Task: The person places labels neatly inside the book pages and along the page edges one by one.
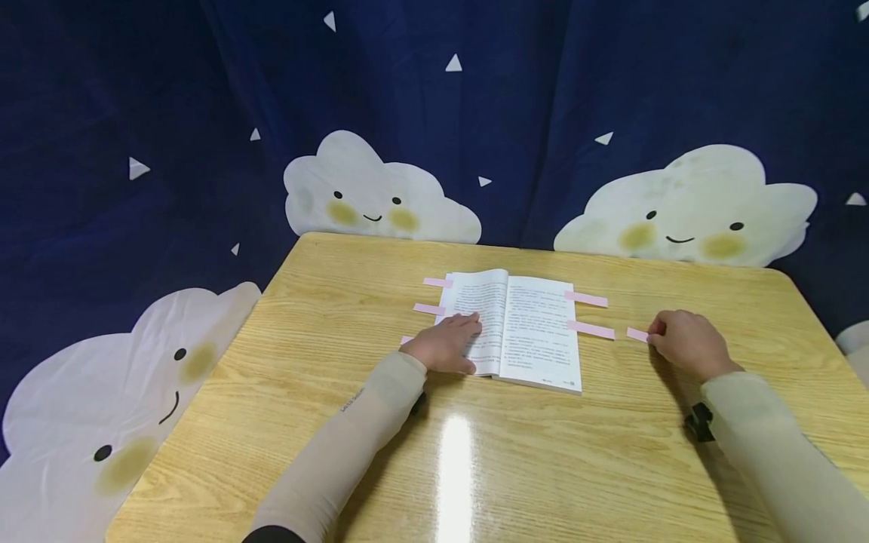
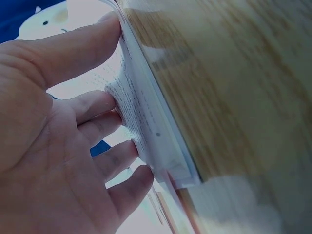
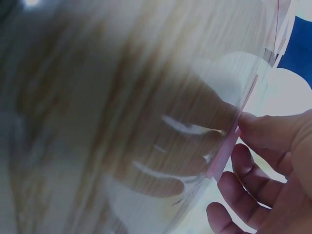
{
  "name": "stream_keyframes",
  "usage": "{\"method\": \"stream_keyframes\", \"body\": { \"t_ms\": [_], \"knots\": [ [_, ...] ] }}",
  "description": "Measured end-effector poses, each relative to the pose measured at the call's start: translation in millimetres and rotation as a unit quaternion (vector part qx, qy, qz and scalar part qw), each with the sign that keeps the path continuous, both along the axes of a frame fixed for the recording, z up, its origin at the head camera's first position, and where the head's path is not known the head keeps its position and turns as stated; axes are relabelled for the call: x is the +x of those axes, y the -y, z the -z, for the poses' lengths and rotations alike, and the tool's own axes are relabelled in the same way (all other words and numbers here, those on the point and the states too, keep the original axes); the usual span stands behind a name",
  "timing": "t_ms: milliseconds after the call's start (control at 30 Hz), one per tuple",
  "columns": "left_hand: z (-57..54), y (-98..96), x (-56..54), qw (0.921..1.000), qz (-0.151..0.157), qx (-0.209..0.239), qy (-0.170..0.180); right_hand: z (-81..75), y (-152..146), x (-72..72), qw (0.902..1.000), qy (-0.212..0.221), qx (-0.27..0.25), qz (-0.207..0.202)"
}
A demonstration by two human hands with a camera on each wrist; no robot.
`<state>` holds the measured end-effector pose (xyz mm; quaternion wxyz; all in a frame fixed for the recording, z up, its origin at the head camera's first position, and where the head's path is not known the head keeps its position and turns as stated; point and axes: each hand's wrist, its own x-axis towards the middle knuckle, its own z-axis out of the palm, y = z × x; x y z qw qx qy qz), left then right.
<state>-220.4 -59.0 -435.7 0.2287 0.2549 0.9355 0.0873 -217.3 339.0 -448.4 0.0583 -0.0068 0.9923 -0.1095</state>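
Observation:
An open book [image 1: 541, 332] lies on the table, with printed text on both pages. My left hand [image 1: 444, 343] rests on its left page, fingers spread; in the left wrist view the fingertips touch the printed page [image 2: 141, 112]. To the right of the book, my right hand [image 1: 689, 343] pinches a pink paper strip [image 1: 637, 334] between thumb and fingers, low over the table. The right wrist view shows the same pink strip [image 3: 225, 156] under the thumb. Two pink tabs [image 1: 591, 330] stick out from the book's right edge, and others [image 1: 429, 309] from its left edge.
The wooden table [image 1: 326, 302] has a glossy surface that reflects the hands and a bright light. Behind it hangs a dark blue curtain [image 1: 407, 90] with smiling white clouds [image 1: 699, 204] and small triangles.

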Motion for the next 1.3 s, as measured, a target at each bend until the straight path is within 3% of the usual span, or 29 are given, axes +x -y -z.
{"method": "stream_keyframes", "body": {
  "t_ms": [333,867,1300],
  "knots": [
    [0.8,-0.6,-0.4,1.0,0.003,-0.001,-0.004,-0.5,0.4,-0.4,1.0,-0.006,-0.004,-0.003],
    [-0.5,-1.4,0.5,1.0,0.001,-0.003,-0.003,-5.1,-1.4,-7.3,0.9985,0.032,-0.035,-0.026],
    [-0.6,-0.7,-0.1,1.0,0.004,-0.003,-0.005,-6.8,-5.2,-9.0,0.9981,0.036,-0.043,-0.027]
  ]
}}
